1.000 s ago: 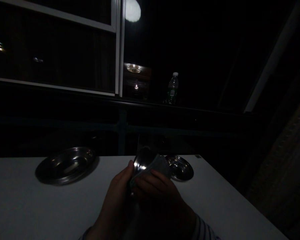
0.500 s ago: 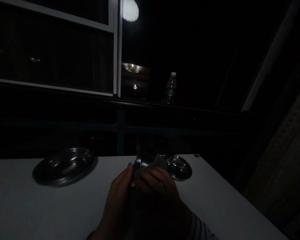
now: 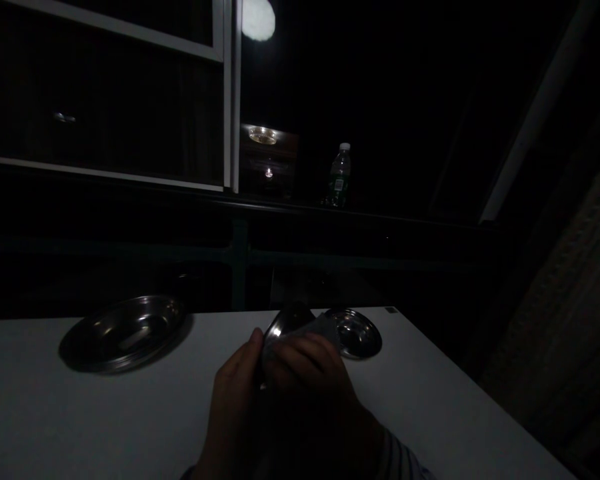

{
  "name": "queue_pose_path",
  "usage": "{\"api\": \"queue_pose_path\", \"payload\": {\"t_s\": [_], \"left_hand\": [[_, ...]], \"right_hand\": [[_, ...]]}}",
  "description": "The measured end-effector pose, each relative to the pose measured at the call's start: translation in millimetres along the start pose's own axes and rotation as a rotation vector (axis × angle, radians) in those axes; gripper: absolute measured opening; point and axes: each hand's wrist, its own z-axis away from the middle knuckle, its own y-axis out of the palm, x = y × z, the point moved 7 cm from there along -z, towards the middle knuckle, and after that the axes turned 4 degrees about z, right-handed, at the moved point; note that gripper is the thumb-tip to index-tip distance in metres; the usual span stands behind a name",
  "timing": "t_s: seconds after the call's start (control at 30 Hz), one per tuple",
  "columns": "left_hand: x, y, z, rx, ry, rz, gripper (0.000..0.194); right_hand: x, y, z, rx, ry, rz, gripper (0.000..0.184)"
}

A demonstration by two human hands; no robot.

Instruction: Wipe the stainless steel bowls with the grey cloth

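Observation:
Close to the table's far edge, my left hand (image 3: pixel 236 383) grips a shiny metal dish (image 3: pixel 284 323) by its left side, thumb along the rim. The dish is tilted, and its lower part is hidden behind my fingers. Closed over a thin grey cloth (image 3: pixel 324 327), my right hand (image 3: pixel 313 373) presses it against the dish's surface. Just beyond the right hand, a small round metal plate (image 3: pixel 359 333) lies on the table. Much of both hands is lost in shadow.
At the left of the white table (image 3: pixel 130 420) sit larger metal plates (image 3: pixel 125 333), seemingly stacked. A plastic bottle (image 3: pixel 340 177) with a white cap stands on the dark ledge by the window. Patterned fabric (image 3: pixel 575 307) hangs on the right.
The dish has turned in my hands, so a different part of its surface catches the light. My right hand and the cloth have shifted slightly over it. The view has moved a little.

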Motion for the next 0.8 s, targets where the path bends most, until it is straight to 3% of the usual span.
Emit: {"api": "queue_pose_path", "payload": {"t_s": [0.07, 0.13, 0.33, 0.4, 0.47, 0.63, 0.67, 0.73, 0.8], "left_hand": [[1, -0.5, -1, 0.011, -0.015, 0.037, 0.039], [-1, 1.6, 0, 0.038, -0.016, 0.071, 0.038], [-11, 4.8, 6, 0.040, 0.004, 0.031, 0.035], [-11, 5.0, 7, 0.032, -0.012, 0.032, 0.035], [-11, 5.6, 6, 0.040, -0.007, 0.025, 0.035], [0, 0.8, 1, 0.064, 0.023, -0.039, 0.035], [-1, -4.7, -1, 0.014, 0.078, -0.085, 0.033], [-3, -12.5, -2, -0.063, 0.178, -0.132, 0.028], [2, -10.3, -3, -0.019, 0.141, -0.142, 0.026]], "right_hand": [[6, 1, 1, -0.003, -0.050, 0.019, 0.021], [-1, -1, 2, -0.022, -0.008, -0.004, 0.020], [-53, -3, 9, 0.063, 0.447, -0.138, 0.027], [-60, -5, 11, 0.065, 0.537, -0.154, 0.027], [-53, -6, 7, 0.049, 0.481, -0.142, 0.028], [-6, -2, 1, -0.007, 0.078, -0.057, 0.021], [0, 0, 2, 0.004, 0.031, -0.042, 0.020], [3, 3, 2, 0.031, 0.000, -0.031, 0.019], [-7, 1, 1, 0.038, 0.065, -0.037, 0.021]]}}
